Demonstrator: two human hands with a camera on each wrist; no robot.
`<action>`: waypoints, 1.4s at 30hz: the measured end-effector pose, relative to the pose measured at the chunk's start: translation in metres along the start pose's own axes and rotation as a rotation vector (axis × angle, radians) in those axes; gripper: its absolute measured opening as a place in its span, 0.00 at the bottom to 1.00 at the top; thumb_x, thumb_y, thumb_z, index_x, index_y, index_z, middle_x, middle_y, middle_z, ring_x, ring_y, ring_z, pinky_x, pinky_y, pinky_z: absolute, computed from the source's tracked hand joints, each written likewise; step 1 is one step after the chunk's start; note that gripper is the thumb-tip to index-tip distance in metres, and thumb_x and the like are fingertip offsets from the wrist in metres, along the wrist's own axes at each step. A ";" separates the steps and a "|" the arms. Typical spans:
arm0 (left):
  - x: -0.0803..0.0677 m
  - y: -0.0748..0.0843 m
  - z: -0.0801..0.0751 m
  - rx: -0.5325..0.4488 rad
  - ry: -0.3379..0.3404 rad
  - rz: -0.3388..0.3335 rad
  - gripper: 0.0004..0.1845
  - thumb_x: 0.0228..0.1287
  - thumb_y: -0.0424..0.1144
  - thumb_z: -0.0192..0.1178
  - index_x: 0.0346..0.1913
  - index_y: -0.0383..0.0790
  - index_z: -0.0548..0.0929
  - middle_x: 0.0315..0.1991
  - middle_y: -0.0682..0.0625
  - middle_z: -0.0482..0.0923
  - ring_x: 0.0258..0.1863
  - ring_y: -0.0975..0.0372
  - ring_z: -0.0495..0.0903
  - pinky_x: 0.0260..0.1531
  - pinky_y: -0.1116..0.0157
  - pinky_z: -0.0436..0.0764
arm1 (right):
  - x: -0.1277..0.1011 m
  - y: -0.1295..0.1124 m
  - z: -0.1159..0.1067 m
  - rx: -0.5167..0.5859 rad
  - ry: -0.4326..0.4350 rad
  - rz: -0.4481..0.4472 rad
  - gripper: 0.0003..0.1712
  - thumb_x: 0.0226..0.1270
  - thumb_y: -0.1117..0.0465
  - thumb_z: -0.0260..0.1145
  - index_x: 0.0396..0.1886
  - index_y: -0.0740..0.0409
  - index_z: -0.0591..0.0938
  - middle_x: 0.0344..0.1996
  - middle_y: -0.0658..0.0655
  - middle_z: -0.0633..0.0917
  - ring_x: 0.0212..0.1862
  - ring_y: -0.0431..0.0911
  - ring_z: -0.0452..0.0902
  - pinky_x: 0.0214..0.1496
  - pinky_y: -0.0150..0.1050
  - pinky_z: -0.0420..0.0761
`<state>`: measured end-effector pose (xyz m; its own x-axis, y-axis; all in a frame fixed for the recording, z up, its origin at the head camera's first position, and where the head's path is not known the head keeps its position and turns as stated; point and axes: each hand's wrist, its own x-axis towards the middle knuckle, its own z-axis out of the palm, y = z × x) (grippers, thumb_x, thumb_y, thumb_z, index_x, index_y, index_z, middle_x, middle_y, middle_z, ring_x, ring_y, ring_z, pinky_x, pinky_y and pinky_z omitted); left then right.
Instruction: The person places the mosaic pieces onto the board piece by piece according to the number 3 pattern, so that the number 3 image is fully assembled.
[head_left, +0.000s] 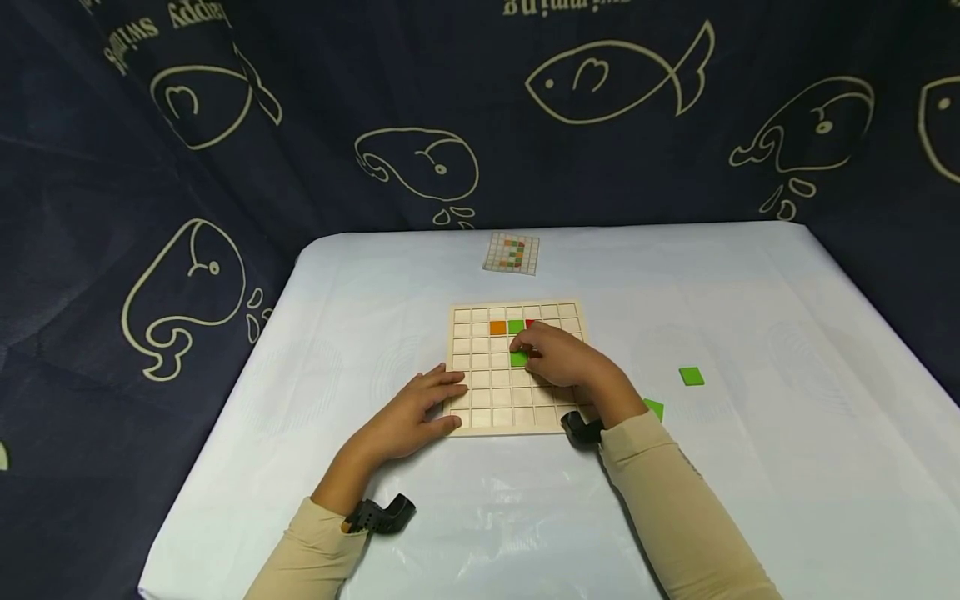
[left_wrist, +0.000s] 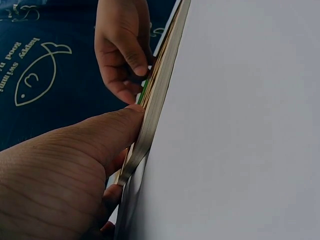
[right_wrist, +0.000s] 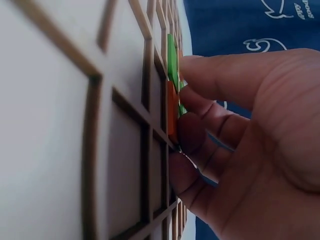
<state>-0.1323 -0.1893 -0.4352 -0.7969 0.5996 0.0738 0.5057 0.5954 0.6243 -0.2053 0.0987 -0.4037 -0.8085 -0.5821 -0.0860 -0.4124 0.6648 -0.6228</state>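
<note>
A person in beige sleeves is working at a wooden grid board (head_left: 516, 421) lying on a table covered with a pale plastic sheet (head_left: 750, 467). The left hand (head_left: 408, 417) is resting with fingers straight and spread on the board's near left corner, pressing against its edge, as the left wrist view shows. The right hand (head_left: 564, 358) is hovering over the board's upper middle with fingers curled, pinching a green tile (head_left: 518, 359) into a cell in the third row. In the row above, an orange tile (head_left: 497, 327), a second green tile (head_left: 515, 326) and a red tile (head_left: 531, 323), partly hidden by the fingers, are sitting side by side. Two loose green tiles are lying on the sheet to the right, one (head_left: 691, 376) well apart, another (head_left: 655, 407) just beside the right wrist. A small pattern card (head_left: 512, 252) is lying beyond the board. The dark blue backdrop (head_left: 300, 150) behind is carrying fish and whale outlines and upside-down writing, of which "happy" is readable.
</note>
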 end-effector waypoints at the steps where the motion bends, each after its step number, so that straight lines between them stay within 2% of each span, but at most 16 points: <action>1: 0.000 0.000 0.000 0.001 0.001 0.001 0.26 0.68 0.41 0.65 0.66 0.36 0.76 0.71 0.46 0.66 0.76 0.50 0.53 0.73 0.46 0.48 | -0.001 0.000 -0.001 0.004 0.003 0.003 0.17 0.71 0.70 0.60 0.57 0.60 0.81 0.52 0.58 0.79 0.69 0.58 0.65 0.68 0.52 0.69; 4: 0.000 0.000 0.000 0.001 0.003 0.003 0.26 0.68 0.41 0.65 0.66 0.36 0.76 0.71 0.46 0.66 0.76 0.49 0.53 0.73 0.45 0.49 | -0.004 0.001 -0.003 0.024 0.016 0.004 0.17 0.70 0.69 0.60 0.57 0.60 0.81 0.49 0.57 0.80 0.58 0.54 0.74 0.61 0.50 0.74; 7: 0.001 -0.001 0.000 0.002 -0.001 -0.004 0.26 0.68 0.42 0.65 0.66 0.36 0.76 0.72 0.46 0.66 0.76 0.49 0.52 0.73 0.46 0.49 | -0.007 0.002 -0.006 0.054 0.033 -0.015 0.17 0.71 0.69 0.59 0.57 0.60 0.80 0.49 0.57 0.81 0.50 0.50 0.75 0.56 0.48 0.75; 13: 0.000 -0.003 0.001 0.002 -0.003 -0.014 0.26 0.68 0.42 0.65 0.66 0.36 0.76 0.72 0.47 0.66 0.76 0.51 0.52 0.74 0.46 0.48 | -0.021 0.009 -0.015 0.084 0.065 -0.033 0.17 0.73 0.67 0.59 0.59 0.63 0.79 0.53 0.59 0.80 0.53 0.52 0.76 0.55 0.49 0.76; 22: -0.002 -0.003 0.002 -0.002 -0.002 -0.001 0.27 0.68 0.43 0.65 0.67 0.37 0.76 0.72 0.48 0.66 0.76 0.51 0.52 0.73 0.45 0.48 | -0.051 0.023 -0.040 0.072 0.144 0.060 0.16 0.74 0.65 0.59 0.59 0.61 0.79 0.53 0.61 0.79 0.52 0.53 0.74 0.52 0.52 0.76; 30: -0.002 -0.003 0.001 -0.002 0.004 0.003 0.27 0.69 0.43 0.65 0.67 0.36 0.76 0.72 0.47 0.66 0.76 0.50 0.52 0.73 0.44 0.48 | -0.079 0.043 -0.065 0.050 0.201 0.088 0.17 0.72 0.66 0.61 0.59 0.63 0.78 0.55 0.63 0.79 0.54 0.55 0.73 0.56 0.55 0.73; 42: -0.001 -0.002 0.002 -0.007 0.008 0.009 0.27 0.69 0.43 0.64 0.66 0.36 0.76 0.72 0.47 0.66 0.76 0.50 0.52 0.73 0.44 0.47 | -0.118 0.071 -0.079 0.020 0.221 0.198 0.18 0.72 0.66 0.62 0.59 0.63 0.78 0.54 0.63 0.79 0.54 0.56 0.73 0.56 0.56 0.73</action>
<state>-0.1317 -0.1900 -0.4379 -0.7947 0.6009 0.0858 0.5110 0.5860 0.6288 -0.1723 0.2517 -0.3761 -0.9451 -0.3247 -0.0371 -0.2312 0.7446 -0.6262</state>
